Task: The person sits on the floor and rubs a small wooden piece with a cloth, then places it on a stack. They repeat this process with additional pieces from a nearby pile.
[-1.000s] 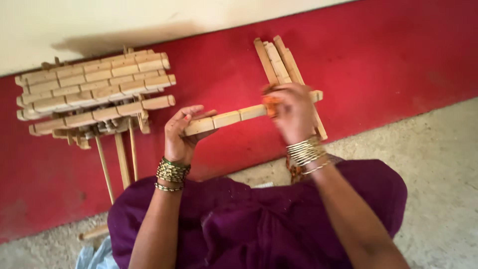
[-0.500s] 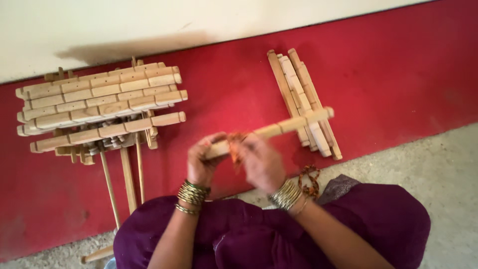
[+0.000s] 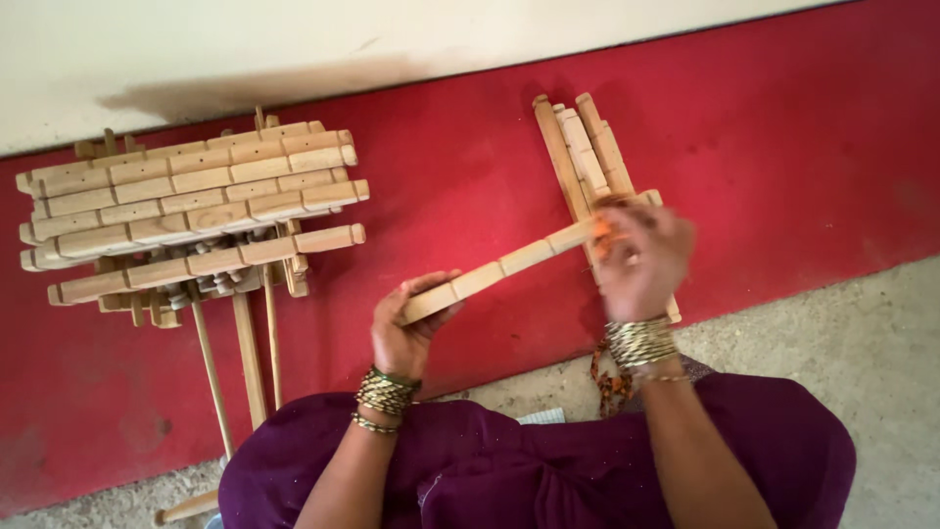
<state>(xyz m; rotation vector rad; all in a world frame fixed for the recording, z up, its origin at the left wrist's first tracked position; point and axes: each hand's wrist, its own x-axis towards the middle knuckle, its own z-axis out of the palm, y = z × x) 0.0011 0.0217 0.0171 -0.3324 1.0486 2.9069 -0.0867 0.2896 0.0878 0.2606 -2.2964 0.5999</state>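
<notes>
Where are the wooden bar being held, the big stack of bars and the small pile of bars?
wooden bar (image 3: 509, 263), head view, middle segment.
big stack (image 3: 196, 201), head view, top bars.
small pile (image 3: 578, 147), head view, upper end.

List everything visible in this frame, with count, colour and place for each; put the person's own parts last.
Notched wooden bar: one, pale wood, held slanting between both hands.
Small orange piece: one, orange, at the right hand's fingers against the bar; blurred.
Stack of notched bars: count unclear, pale wood, left on the red strip.
Bundle of bars: several, pale wood, upper middle on the red strip, behind the right hand.
Thin sticks: about three, pale wood, below the left stack.
Red strip: one, red, between wall and floor.
Floor: grey, lower right.
Purple garment: one, over the lap.
Left hand: grips the bar's lower end; bangles at wrist.
Right hand: at the bar's upper end; bangles at wrist.
</notes>
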